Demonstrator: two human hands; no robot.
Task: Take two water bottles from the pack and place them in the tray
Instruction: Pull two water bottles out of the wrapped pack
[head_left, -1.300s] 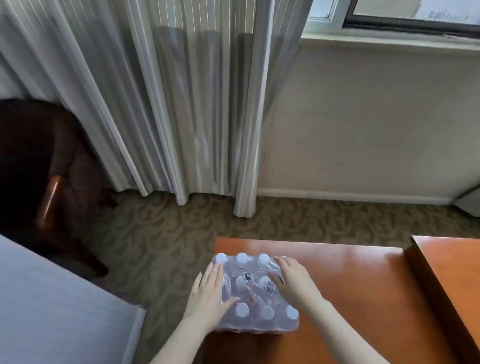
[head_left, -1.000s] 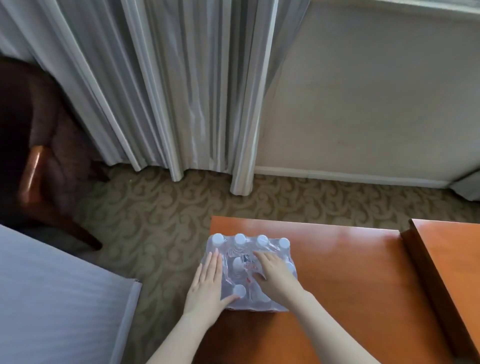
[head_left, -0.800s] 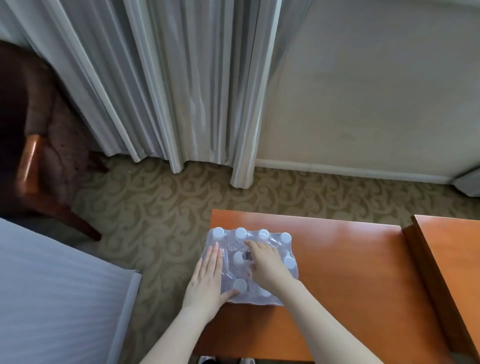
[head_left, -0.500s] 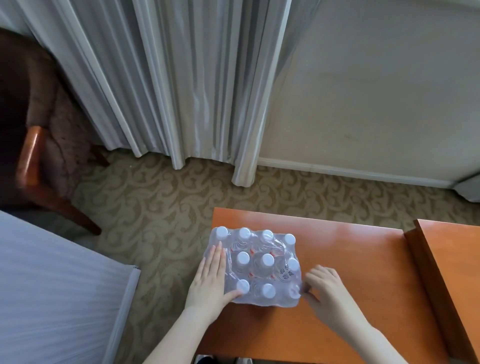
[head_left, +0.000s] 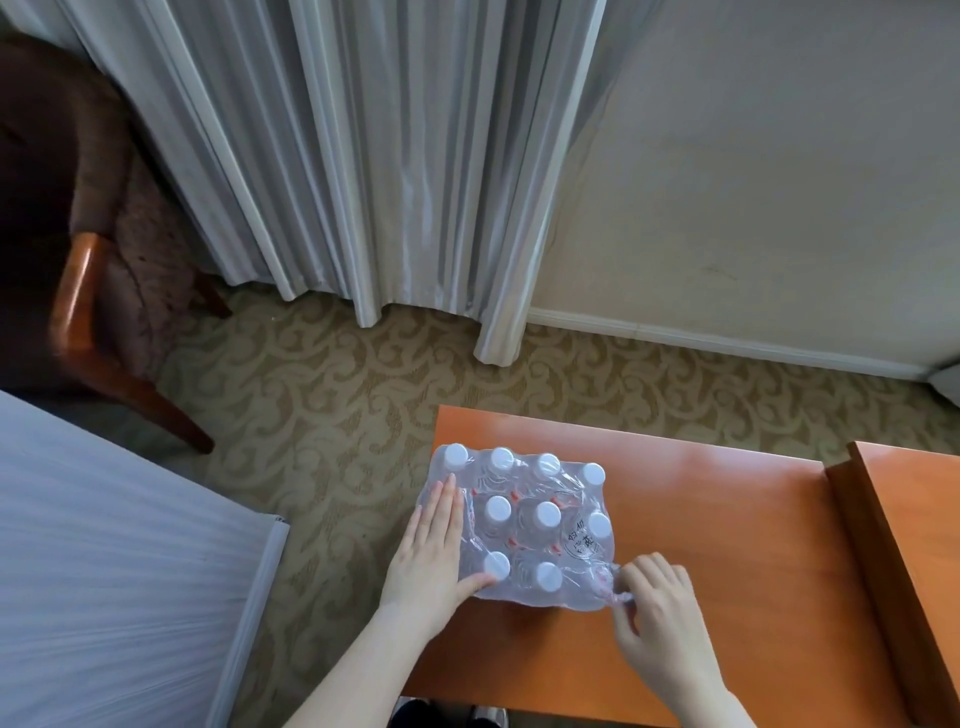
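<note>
The shrink-wrapped pack (head_left: 524, 525) of water bottles stands caps-up at the left end of the wooden table (head_left: 727, 545), its long side running away from the person. The left hand (head_left: 434, 551) lies flat and spread on the pack's left edge, bracing it. The right hand (head_left: 652, 605) has its fingertips pinched together on the film at the near right corner, so the bottles lie up and to the left of that pinch; no tray is visible.

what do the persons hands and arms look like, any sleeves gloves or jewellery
Both are bare. The left hand and right hand wear no gloves, and no rings show on the fingers. Neither wrist carries a watch or bracelet. No sleeve is visible: both forearms are uncovered down to the bottom edge of the picture, so any clothing starts beyond the view.
</note>
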